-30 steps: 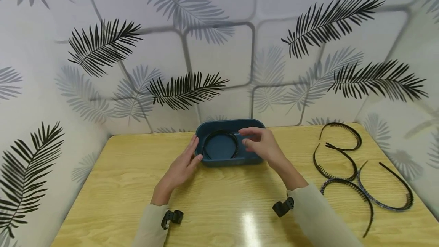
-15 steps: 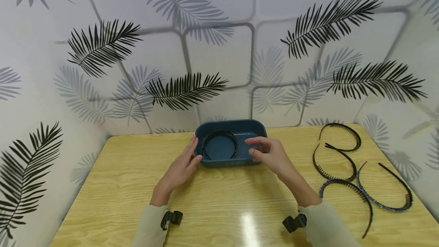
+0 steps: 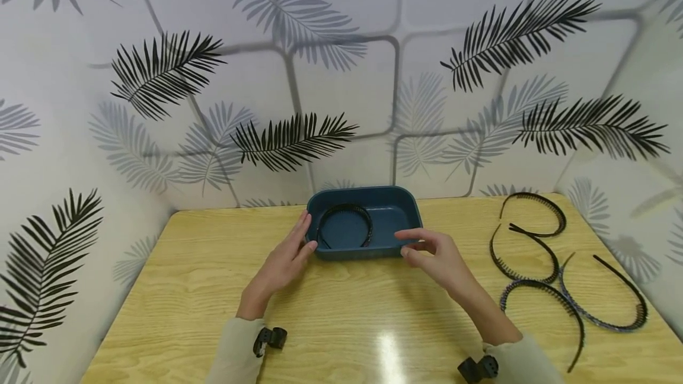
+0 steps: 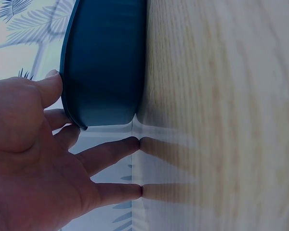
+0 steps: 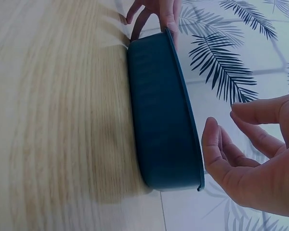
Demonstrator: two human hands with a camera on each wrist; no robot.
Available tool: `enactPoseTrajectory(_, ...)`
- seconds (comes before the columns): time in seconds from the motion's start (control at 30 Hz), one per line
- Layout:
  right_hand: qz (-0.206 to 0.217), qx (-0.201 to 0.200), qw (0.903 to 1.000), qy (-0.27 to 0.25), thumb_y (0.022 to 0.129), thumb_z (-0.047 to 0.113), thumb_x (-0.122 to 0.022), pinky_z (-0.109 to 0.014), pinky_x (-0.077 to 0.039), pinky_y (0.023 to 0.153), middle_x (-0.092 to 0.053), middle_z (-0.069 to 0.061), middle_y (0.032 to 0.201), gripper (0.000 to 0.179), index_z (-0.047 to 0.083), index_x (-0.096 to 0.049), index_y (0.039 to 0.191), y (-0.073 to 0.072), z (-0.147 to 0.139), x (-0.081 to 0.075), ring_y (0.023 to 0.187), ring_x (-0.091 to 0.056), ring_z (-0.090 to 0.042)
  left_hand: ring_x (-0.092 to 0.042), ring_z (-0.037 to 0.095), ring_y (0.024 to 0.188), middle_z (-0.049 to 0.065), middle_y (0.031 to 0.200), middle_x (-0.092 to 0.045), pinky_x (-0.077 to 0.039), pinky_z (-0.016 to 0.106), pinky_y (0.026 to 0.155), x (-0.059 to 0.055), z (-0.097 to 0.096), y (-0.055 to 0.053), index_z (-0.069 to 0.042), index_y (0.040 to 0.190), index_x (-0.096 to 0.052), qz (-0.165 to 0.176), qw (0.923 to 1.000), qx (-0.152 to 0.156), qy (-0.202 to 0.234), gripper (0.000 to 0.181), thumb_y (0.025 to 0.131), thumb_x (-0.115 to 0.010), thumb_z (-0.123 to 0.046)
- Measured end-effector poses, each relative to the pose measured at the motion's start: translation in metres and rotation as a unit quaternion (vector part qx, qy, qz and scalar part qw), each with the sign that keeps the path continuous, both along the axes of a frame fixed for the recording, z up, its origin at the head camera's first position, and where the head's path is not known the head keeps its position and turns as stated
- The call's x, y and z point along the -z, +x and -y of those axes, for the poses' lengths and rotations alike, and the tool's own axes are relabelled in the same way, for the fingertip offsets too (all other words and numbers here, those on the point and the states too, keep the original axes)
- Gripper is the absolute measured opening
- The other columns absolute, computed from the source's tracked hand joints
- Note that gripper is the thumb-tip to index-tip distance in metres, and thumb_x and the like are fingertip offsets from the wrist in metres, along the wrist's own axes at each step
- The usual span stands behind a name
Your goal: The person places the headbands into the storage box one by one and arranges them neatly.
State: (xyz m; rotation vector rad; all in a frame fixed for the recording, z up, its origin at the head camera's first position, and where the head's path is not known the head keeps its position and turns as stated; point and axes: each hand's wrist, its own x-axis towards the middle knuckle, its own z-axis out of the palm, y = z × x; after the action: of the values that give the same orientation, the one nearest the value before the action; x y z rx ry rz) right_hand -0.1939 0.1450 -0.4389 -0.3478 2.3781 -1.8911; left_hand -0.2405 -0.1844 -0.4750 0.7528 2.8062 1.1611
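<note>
A dark blue oblong box [image 3: 385,252] stands on the table near the wall, and one black toothed headband [image 3: 348,207] lies in its left half. My left hand [image 3: 283,262] rests against the box's left end, fingers nearly straight and thumb at the near corner. In the left wrist view, that hand's thumb [image 4: 50,89] touches the rim while two fingertips stand on the table. My right hand [image 3: 440,256] hovers at the near right corner, fingers loosely bent, with nothing visible between them. The right wrist view shows this hand [image 5: 260,159] just off the box's rim.
On the right of the wooden table [image 3: 213,265] lie more headbands: a black one [image 3: 563,218] at the back, another [image 3: 555,259] before it, and two bluish-black ones, one nearer [image 3: 580,330] and one farther right [image 3: 644,310]. A leaf-patterned wall [image 3: 363,165] stands behind the box.
My right hand has drawn back from over the inside of the box, moving right and nearer to its right corner. The left hand and the headband in the box have stayed put.
</note>
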Motion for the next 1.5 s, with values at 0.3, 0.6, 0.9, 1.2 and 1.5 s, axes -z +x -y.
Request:
enactPoseTrajectory(0.3, 0.0, 0.008, 1.0, -0.003, 0.092, 0.015, -0.064, -0.036, -0.055, 0.077, -0.058, -0.012, 0.125, 0.028, 0.011, -0.065, 0.119, 0.013, -0.012, -0.005, 0.105, -0.06, -0.034, -0.011, 0.021, 0.143, 0.007, 0.159, -0.005, -0.02, 0.048, 0.111, 0.001, 0.0, 0.001, -0.008, 0.153, -0.013, 0.001, 1.0, 0.002, 0.009, 0.061, 0.103, -0.041, -0.028)
enactPoseTrajectory(0.6, -0.024, 0.021, 0.9995, -0.001, 0.092, 0.016, -0.065, -0.035, -0.055, 0.075, -0.059, -0.013, 0.124, 0.032, 0.004, -0.063, 0.121, 0.022, -0.029, -0.003, 0.102, -0.063, -0.02, -0.011, 0.023, 0.144, 0.008, 0.159, -0.006, -0.02, 0.046, 0.112, 0.002, 0.002, -0.001, -0.006, 0.152, -0.014, -0.009, 1.0, 0.003, 0.001, 0.06, 0.103, -0.041, -0.027)
enactPoseTrajectory(0.9, -0.029, 0.038, 0.9982, 0.036, 0.091, 0.024, -0.065, -0.033, -0.054, 0.077, -0.059, -0.01, 0.125, 0.034, 0.01, -0.063, 0.122, 0.032, -0.043, 0.0, 0.103, -0.061, -0.021, -0.013, 0.023, 0.143, 0.009, 0.158, -0.007, -0.022, 0.047, 0.111, 0.001, 0.003, 0.0, -0.005, 0.152, -0.015, -0.013, 0.9999, 0.003, 0.003, 0.06, 0.103, -0.041, -0.027)
enactPoseTrajectory(1.2, -0.023, 0.064, 0.9916, 0.11, 0.092, 0.033, -0.062, -0.028, -0.05, 0.081, -0.058, -0.003, 0.127, 0.037, 0.018, -0.061, 0.126, 0.051, -0.069, 0.001, 0.106, -0.059, -0.015, -0.013, 0.026, 0.143, 0.012, 0.158, -0.008, -0.022, 0.049, 0.11, -0.002, -0.001, 0.0, -0.003, 0.151, -0.015, -0.014, 0.9998, 0.007, 0.009, 0.06, 0.103, -0.043, -0.024)
enactPoseTrajectory(1.5, -0.039, 0.091, 0.9863, 0.132, 0.093, 0.029, -0.062, -0.029, -0.052, 0.071, -0.062, -0.001, 0.122, 0.036, 0.017, -0.061, 0.127, 0.065, -0.089, 0.002, 0.1, -0.06, -0.006, -0.014, 0.025, 0.143, 0.011, 0.158, -0.007, -0.023, 0.049, 0.11, -0.001, 0.0, 0.0, -0.003, 0.152, -0.015, -0.012, 0.9999, 0.004, 0.0, 0.06, 0.103, -0.041, -0.027)
